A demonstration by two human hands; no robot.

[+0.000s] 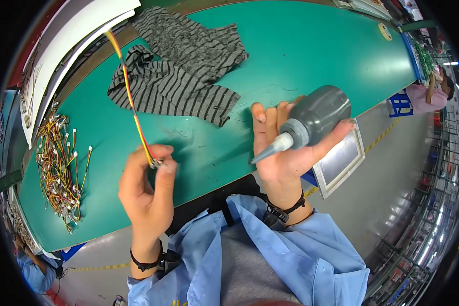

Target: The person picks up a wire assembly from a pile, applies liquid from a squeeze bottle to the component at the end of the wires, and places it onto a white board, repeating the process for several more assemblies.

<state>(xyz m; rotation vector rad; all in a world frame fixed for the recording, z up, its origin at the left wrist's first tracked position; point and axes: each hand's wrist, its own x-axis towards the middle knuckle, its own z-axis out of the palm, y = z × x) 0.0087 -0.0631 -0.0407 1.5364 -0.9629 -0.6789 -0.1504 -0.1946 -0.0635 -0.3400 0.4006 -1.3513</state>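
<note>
Between the thumb and fingers of my left hand (147,191) is the lower end of a wire cable (131,101) with yellow, red and dark strands. The cable rises from my fingertips to a pale connector at the upper left; the part at my fingertips is small and partly hidden. My right hand (283,166) holds a dark grey squeeze bottle (324,112), tilted so its pointed nozzle aims down and left. The nozzle tip is apart from the cable. Dark bands circle both wrists.
A heap of similar cables (58,173) lies at the left of the green table (301,51). Grey-and-black striped cloth (188,66) is spread farther back. A tape roll (385,31) sits at the far right. A framed panel (340,160) stands beyond the near edge. Other people are at both sides.
</note>
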